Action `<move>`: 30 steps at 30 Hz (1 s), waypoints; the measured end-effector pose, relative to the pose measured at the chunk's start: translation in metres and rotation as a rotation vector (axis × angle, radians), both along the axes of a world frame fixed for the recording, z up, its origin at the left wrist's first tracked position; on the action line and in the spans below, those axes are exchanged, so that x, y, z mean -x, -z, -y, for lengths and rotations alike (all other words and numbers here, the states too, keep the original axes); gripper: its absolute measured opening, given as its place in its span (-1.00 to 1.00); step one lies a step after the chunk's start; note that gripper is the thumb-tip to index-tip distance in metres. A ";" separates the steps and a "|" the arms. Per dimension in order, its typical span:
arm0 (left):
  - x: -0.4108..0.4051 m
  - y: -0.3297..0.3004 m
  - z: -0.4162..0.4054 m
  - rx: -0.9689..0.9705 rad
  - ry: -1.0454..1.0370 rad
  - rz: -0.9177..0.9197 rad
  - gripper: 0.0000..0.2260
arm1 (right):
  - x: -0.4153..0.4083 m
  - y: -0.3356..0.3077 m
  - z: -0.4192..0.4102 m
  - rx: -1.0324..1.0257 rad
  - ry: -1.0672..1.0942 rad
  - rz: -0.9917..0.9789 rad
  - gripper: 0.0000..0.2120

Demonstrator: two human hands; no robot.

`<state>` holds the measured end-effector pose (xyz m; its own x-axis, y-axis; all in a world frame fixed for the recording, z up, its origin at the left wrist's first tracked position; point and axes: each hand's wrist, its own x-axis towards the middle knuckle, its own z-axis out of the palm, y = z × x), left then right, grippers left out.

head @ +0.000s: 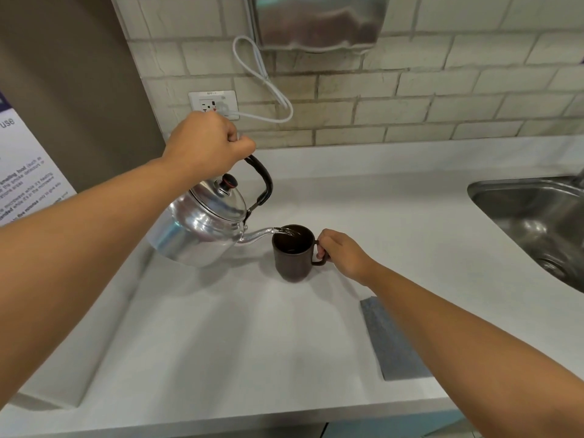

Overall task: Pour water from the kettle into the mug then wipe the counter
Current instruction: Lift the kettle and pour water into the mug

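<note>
Water is running in a thin clear stream from the spout of the kettle (202, 226) into the mug (292, 252), which stands on the counter (252, 343) about midway between its left edge and the sink (537, 222) set into its right end. The left hand (208, 142) is closed in a fist around the top of the kettle's black arched handle, holding the kettle clear of the counter and tipped spout-down to the right. The right hand (339, 252) is curled around the mug's handle, steadying it.

The kettle is polished metal and looks stiff and fairly heavy with water in it, so the handle's top seems the right place to carry it; its lid, with 1 dark knob, could slip if it tips much further. The mug is dark, rigid, probably ceramic and breakable, and best held by its handle. A grey cloth (392, 339) lies flat near the counter's front edge, partly under the right forearm; it looks soft and light, easy to pinch up anywhere for wiping.
</note>
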<state>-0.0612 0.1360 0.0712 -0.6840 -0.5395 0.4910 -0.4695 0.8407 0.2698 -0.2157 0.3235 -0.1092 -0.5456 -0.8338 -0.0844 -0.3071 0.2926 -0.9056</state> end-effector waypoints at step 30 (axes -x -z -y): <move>-0.009 0.015 0.012 -0.055 0.033 -0.100 -0.65 | -0.003 -0.004 -0.001 -0.024 0.014 -0.023 -0.78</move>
